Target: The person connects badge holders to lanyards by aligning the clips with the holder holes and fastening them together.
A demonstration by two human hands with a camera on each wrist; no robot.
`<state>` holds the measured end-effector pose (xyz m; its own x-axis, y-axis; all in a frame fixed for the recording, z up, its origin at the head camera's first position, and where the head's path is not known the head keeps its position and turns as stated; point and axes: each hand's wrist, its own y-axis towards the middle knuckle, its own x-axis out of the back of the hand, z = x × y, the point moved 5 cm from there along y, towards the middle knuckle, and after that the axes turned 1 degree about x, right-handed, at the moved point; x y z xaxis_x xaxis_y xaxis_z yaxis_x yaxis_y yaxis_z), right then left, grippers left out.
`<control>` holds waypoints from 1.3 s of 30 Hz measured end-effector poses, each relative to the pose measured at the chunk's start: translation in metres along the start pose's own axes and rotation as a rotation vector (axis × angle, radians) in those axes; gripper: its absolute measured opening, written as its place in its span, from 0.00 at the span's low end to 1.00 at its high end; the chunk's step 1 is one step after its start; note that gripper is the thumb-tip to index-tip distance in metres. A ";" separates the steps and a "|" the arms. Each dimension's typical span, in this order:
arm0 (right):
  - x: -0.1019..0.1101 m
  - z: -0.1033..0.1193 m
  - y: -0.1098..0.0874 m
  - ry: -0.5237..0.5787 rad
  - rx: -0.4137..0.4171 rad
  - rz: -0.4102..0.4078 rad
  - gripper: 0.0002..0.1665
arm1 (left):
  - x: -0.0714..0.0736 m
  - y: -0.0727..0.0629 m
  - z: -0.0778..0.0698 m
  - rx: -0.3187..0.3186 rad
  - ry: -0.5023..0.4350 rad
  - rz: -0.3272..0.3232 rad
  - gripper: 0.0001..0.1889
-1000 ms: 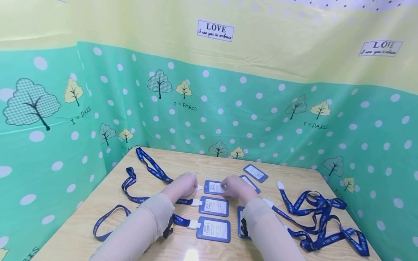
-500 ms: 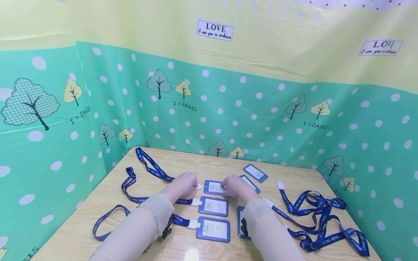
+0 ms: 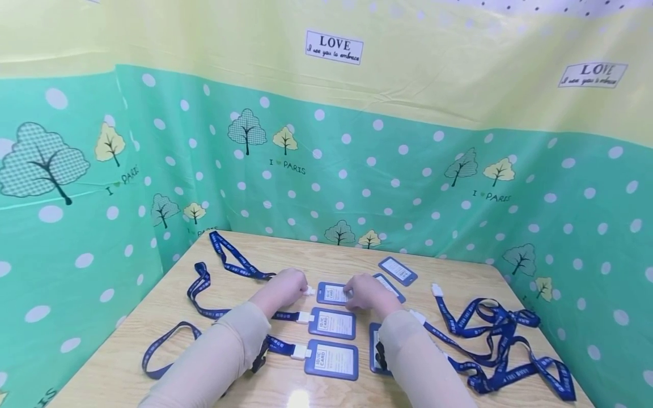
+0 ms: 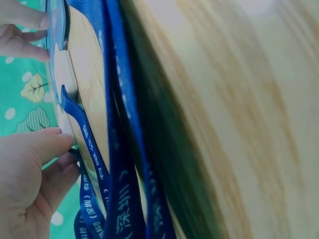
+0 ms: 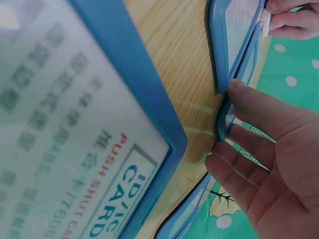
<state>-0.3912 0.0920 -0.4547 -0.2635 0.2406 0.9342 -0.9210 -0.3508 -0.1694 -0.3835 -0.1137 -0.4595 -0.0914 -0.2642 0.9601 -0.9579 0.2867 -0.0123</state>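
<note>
In the head view my left hand (image 3: pixel 289 286) is at the far middle of the table, pinching the white clip (image 3: pixel 309 290) of a blue lanyard (image 3: pixel 233 258). Thumb and fingers meet on that clip in the left wrist view. To its right my right hand (image 3: pixel 368 292) grips the right end of a blue card holder (image 3: pixel 330 292) lying almost flat, its slotted end facing the clip. A small gap separates clip and holder. The right wrist view has the thumb (image 5: pixel 246 97) on the holder's edge and fingers beneath. Nearer me, two card holders (image 3: pixel 332 323) (image 3: pixel 331 360) are joined to lanyards by white clips.
Loose card holders (image 3: pixel 398 271) lie beyond and beside my right hand, one partly under the right forearm. Tangled blue lanyards (image 3: pixel 502 340) with white clips cover the table's right side. A polka-dot curtain (image 3: pixel 357 187) stands along the table's back edge.
</note>
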 end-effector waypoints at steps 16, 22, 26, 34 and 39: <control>0.000 0.000 0.000 0.013 0.015 -0.002 0.23 | 0.000 0.002 0.000 0.006 0.001 0.000 0.05; -0.001 0.000 0.001 0.013 0.013 -0.001 0.24 | 0.000 0.002 -0.001 -0.004 0.007 0.004 0.04; 0.000 0.001 0.001 0.013 0.011 -0.001 0.24 | 0.001 0.001 -0.002 -0.009 0.011 0.002 0.04; 0.000 0.000 0.001 0.021 0.005 -0.003 0.24 | -0.001 0.003 -0.001 -0.013 0.001 0.011 0.05; 0.000 0.000 -0.001 0.022 -0.001 0.004 0.25 | -0.001 0.004 -0.002 -0.016 -0.010 0.008 0.05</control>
<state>-0.3906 0.0920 -0.4543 -0.2731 0.2594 0.9263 -0.9204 -0.3506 -0.1732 -0.3864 -0.1102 -0.4595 -0.1022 -0.2712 0.9571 -0.9526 0.3038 -0.0157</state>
